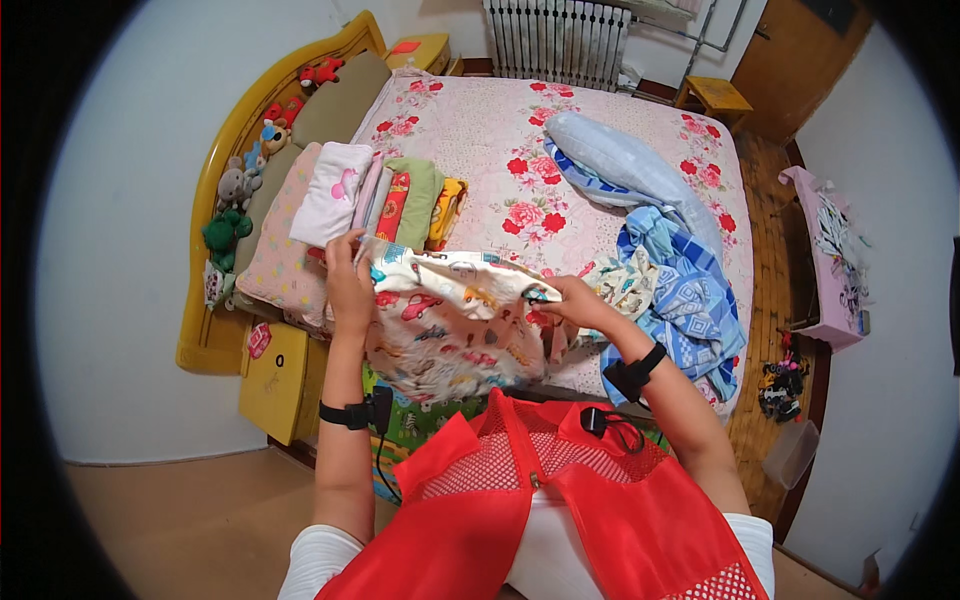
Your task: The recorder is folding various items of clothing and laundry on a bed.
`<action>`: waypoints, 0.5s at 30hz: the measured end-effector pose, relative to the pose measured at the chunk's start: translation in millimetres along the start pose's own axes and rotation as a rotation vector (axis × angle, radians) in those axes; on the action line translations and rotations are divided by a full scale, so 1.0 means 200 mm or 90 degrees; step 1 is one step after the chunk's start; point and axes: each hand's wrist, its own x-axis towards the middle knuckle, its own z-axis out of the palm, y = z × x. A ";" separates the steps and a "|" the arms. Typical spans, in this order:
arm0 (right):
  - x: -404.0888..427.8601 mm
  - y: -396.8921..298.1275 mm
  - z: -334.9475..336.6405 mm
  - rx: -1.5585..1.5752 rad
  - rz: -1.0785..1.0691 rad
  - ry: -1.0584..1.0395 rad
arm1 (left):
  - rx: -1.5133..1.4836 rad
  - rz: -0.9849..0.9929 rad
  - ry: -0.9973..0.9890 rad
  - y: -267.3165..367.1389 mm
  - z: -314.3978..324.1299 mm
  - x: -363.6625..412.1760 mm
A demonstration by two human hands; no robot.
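A cream cloth printed with cars (450, 345) hangs in front of me at the bed's near edge. My left hand (349, 289) grips its upper left corner, and my right hand (581, 304) pinches the upper right part, so the top edge sags between them. Just beyond my left hand lies a row of folded fabrics: a white one with a pink motif (334, 193), a green one (417, 196) and a yellow one (448, 214). Close to my right hand are another crumpled cream printed cloth (624, 281) and a heap of blue patterned fabric (679, 300).
The bed (480, 150) bears a floral sheet. A pale blue rolled bedding piece (630, 157) lies on its right. Plush toys (238, 184) line the yellow headboard (217, 165). A yellow nightstand (271, 382), a wooden stool (716, 94) and a pink-covered table (821, 262) stand around.
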 end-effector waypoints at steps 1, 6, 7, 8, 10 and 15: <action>0.00 -0.07 -0.03 0.001 0.000 -0.002 | 0.001 -0.001 0.000 -0.02 -0.01 -0.01; -0.11 -0.24 -0.21 0.166 0.086 -0.123 | -0.174 -0.110 0.061 -0.14 -0.12 0.04; -0.14 -0.23 -0.22 0.264 0.188 -0.162 | -0.235 -0.115 0.080 -0.14 -0.13 0.05; -0.15 -0.19 -0.21 0.230 0.171 -0.182 | -0.260 -0.092 0.097 -0.14 -0.13 0.05; -0.17 -0.13 -0.17 0.223 0.130 -0.181 | -0.308 -0.086 0.087 -0.14 -0.14 0.06; -0.18 -0.03 -0.13 0.173 0.210 -0.313 | -0.397 -0.042 0.090 -0.08 -0.18 0.10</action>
